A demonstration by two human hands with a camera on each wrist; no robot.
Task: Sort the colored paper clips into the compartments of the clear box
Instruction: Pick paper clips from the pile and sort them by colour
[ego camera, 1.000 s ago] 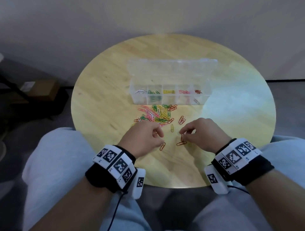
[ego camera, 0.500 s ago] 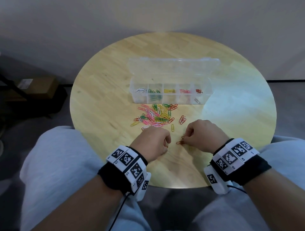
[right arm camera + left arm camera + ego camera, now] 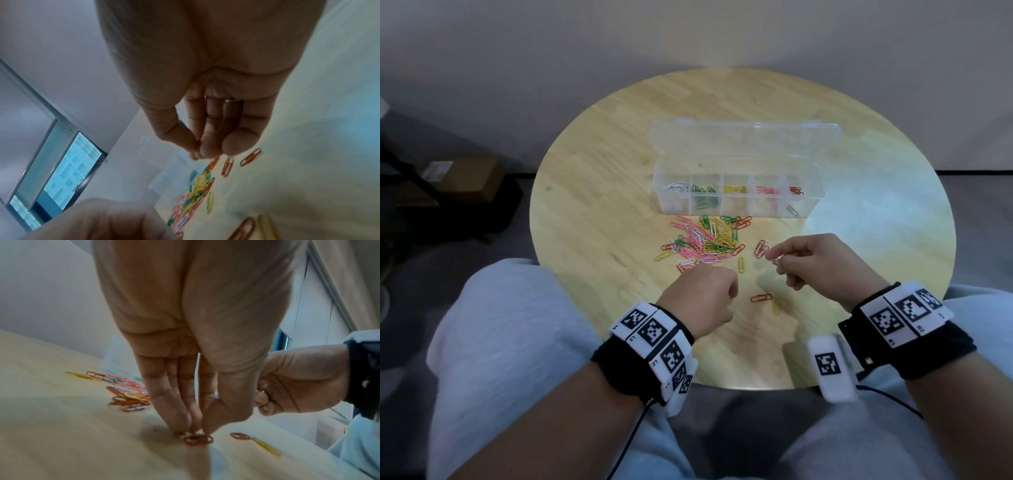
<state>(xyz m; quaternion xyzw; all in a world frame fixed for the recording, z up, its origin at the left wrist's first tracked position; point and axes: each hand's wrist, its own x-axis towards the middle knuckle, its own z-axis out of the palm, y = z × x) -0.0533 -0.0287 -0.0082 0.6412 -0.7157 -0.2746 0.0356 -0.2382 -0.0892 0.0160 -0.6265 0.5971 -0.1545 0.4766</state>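
A clear box (image 3: 736, 202) with its lid folded back stands mid-table; its compartments hold white, green, yellow, pink and orange clips from left to right. A mixed pile of paper clips (image 3: 705, 240) lies in front of it. My left hand (image 3: 732, 292) is curled with its fingertips down on the table, pinching an orange clip (image 3: 198, 438). My right hand (image 3: 774, 261) is raised above the table, thumb and fingers pinching an orange clip (image 3: 197, 145). One orange clip (image 3: 761, 297) and a yellow clip (image 3: 776, 307) lie between the hands.
The round wooden table (image 3: 592, 212) ends just before my lap, with grey-trousered knees on both sides. Two loose orange clips (image 3: 760, 247) and a yellow clip (image 3: 740, 264) lie right of the pile. A dark stand with cardboard boxes (image 3: 462, 178) sits on the floor at left.
My right hand has lifted off the table and moved away from me with an orange clip. My left hand came nearer and closed its fingertips on another orange clip.
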